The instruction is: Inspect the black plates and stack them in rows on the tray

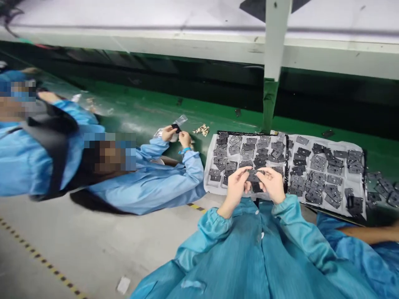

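My left hand (pixel 237 184) and my right hand (pixel 272 184) are held close together over the near edge of a white tray (pixel 209 164). Between their pinched fingers is one small dark flat part (pixel 254 176). Both hands are closed on it, left fingers at its left end, right fingers at its right end. Several more dark flat parts (pixel 249 151) lie scattered on the tray just beyond my hands. My sleeves are teal.
A second white tray (pixel 355 207) with several dark parts lies to the right; loose parts (pixel 382 189) spill past it. A green conveyor belt (pixel 140 112) runs behind. A co-worker in blue on the left holds a small part (pixel 176 128). Another person's arm (pixel 368 234) is at right.
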### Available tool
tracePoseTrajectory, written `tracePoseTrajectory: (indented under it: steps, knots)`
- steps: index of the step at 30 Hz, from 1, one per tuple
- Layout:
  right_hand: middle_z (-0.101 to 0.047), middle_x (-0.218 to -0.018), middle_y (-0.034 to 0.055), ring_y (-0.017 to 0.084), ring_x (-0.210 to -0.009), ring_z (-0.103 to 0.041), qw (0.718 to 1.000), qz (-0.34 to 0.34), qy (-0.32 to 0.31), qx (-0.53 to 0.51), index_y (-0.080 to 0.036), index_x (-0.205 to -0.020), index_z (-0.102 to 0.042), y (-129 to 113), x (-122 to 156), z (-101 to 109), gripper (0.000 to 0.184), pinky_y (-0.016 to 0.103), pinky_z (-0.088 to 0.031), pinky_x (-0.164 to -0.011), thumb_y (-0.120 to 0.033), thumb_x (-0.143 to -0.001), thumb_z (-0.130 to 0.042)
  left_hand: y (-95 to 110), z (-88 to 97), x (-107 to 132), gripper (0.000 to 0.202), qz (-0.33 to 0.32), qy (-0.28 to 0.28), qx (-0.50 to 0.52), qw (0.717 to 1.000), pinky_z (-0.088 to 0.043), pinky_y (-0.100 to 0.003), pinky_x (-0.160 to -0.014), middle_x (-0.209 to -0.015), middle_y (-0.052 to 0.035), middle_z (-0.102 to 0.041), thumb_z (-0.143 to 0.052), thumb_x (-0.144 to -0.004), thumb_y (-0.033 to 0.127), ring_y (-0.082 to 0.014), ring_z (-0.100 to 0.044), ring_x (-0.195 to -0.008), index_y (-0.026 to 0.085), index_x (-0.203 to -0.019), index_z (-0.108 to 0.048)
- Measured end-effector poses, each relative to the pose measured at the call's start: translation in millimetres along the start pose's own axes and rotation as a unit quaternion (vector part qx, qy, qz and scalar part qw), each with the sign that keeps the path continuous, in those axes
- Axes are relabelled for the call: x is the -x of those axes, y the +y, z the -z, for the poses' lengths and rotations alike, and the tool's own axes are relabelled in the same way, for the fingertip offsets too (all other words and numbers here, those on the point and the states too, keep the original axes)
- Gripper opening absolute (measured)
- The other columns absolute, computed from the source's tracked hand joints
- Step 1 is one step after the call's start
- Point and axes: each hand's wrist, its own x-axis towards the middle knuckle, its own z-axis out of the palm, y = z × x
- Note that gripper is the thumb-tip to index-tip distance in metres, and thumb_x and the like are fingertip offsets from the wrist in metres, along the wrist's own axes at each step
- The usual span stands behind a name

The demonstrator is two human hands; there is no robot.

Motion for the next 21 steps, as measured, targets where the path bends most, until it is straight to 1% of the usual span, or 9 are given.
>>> tracePoseTrajectory:
  steps: [2,4,6,10,13,15,17,19,21]
  knots:
    - [-0.057,-0.049,-0.0054,0.007,-0.033,-0.041,0.999,0.002,0.012,-0.038,-0.018,-0.099,-0.065,-1.8,3.8,-2.9,0.036,0.019,-0.03,-0.033,-0.046,-0.078,-0.073,5.4,-4.8,1.6,0.036,-0.008,0.032,-0.008,0.999,-0.024,-0.015,-0.03,-0.065,0.0018,-0.06,-0.065,-0.08,0.041,-0.0014,-0.04,-0.03,0.013,-0.103,-0.068]
    - [-0.058,-0.052,-0.0046,0.007,-0.034,-0.043,0.998,0.005,0.021,-0.059,-0.019,-0.101,-0.065,-1.7,6.8,-4.7,0.036,0.02,-0.032,-0.033,-0.045,-0.078,-0.072,7.6,-8.3,1.4,0.031,-0.019,0.066,-0.017,0.997,-0.023,-0.016,-0.029,-0.079,-0.0018,-0.066,-0.064,-0.08,0.039,0.0009,-0.038,-0.031,0.013,-0.095,-0.07]
    - [-0.057,-0.053,-0.0045,0.008,-0.035,-0.044,0.997,0.008,0.034,-0.067,-0.019,-0.102,-0.066,-0.8,8.9,-7.6,0.035,0.02,-0.034,-0.034,-0.047,-0.08,-0.069,8.9,-11.2,0.0,0.026,-0.027,0.093,-0.02,0.995,-0.022,-0.016,-0.03,-0.085,-0.0025,-0.068,-0.064,-0.079,0.037,0.002,-0.035,-0.032,0.014,-0.089,-0.07]
    - [-0.055,-0.052,-0.0041,0.008,-0.037,-0.045,0.995,0.006,0.06,-0.073,-0.019,-0.099,-0.067,7.4,8.9,-15.4,0.035,0.021,-0.035,-0.035,-0.05,-0.083,-0.062,8.7,-16.0,-4.7,0.02,-0.024,0.111,-0.032,0.993,-0.02,-0.017,-0.031,-0.067,0.002,-0.062,-0.061,-0.078,0.03,0.0002,-0.031,-0.032,0.014,-0.084,-0.071]
    - [-0.055,-0.056,-0.0024,0.009,-0.039,-0.046,0.995,-0.001,0.091,-0.044,-0.019,-0.096,-0.067,24.7,-1.6,-11.5,0.036,0.022,-0.034,-0.035,-0.052,-0.082,-0.059,0.6,-14.2,-10.6,0.019,-0.011,0.116,-0.044,0.992,-0.019,-0.017,-0.033,-0.059,0.0037,-0.059,-0.061,-0.076,0.028,-0.0007,-0.03,-0.033,0.014,-0.082,-0.07]
    - [-0.058,-0.061,-0.0005,0.011,-0.041,-0.048,0.991,-0.008,0.132,0.023,-0.019,-0.094,-0.067,39.9,-17.6,1.3,0.039,0.023,-0.036,-0.037,-0.053,-0.082,-0.054,-12.0,-5.3,-14.7,0.024,0.019,0.089,-0.041,0.995,-0.02,-0.017,-0.033,-0.061,0.0025,-0.062,-0.062,-0.076,0.031,-0.0015,-0.032,-0.033,0.013,-0.09,-0.069]
    - [-0.06,-0.065,0.0014,0.012,-0.044,-0.049,0.98,-0.019,0.173,0.098,-0.017,-0.096,-0.066,55.0,-40.5,19.3,0.044,0.026,-0.038,-0.04,-0.054,-0.083,-0.046,-30.8,11.9,-16.5,0.036,0.056,0.065,-0.036,0.996,-0.023,-0.018,-0.033,-0.073,-0.0014,-0.07,-0.062,-0.076,0.035,-0.0025,-0.035,-0.033,0.013,-0.105,-0.064]
    - [-0.06,-0.063,0.0019,0.014,-0.046,-0.049,0.972,-0.03,0.179,0.148,-0.016,-0.098,-0.066,68.4,-66.0,36.0,0.046,0.028,-0.04,-0.045,-0.052,-0.083,-0.043,-54.4,35.4,-14.4,0.045,0.081,0.071,-0.05,0.993,-0.026,-0.018,-0.033,-0.089,-0.006,-0.074,-0.062,-0.076,0.036,-0.003,-0.039,-0.035,0.014,-0.115,-0.057]
    - [-0.061,-0.066,0.0033,0.017,-0.054,-0.054,0.967,-0.034,0.158,0.199,-0.016,-0.094,-0.067,80.0,-86.9,46.4,0.039,0.031,-0.046,-0.055,-0.047,-0.081,-0.048,-79.5,60.1,-7.9,0.044,0.102,0.08,-0.095,0.987,-0.029,-0.018,-0.034,-0.091,-0.0066,-0.073,-0.06,-0.076,0.034,-0.0035,-0.042,-0.036,0.014,-0.114,-0.056]
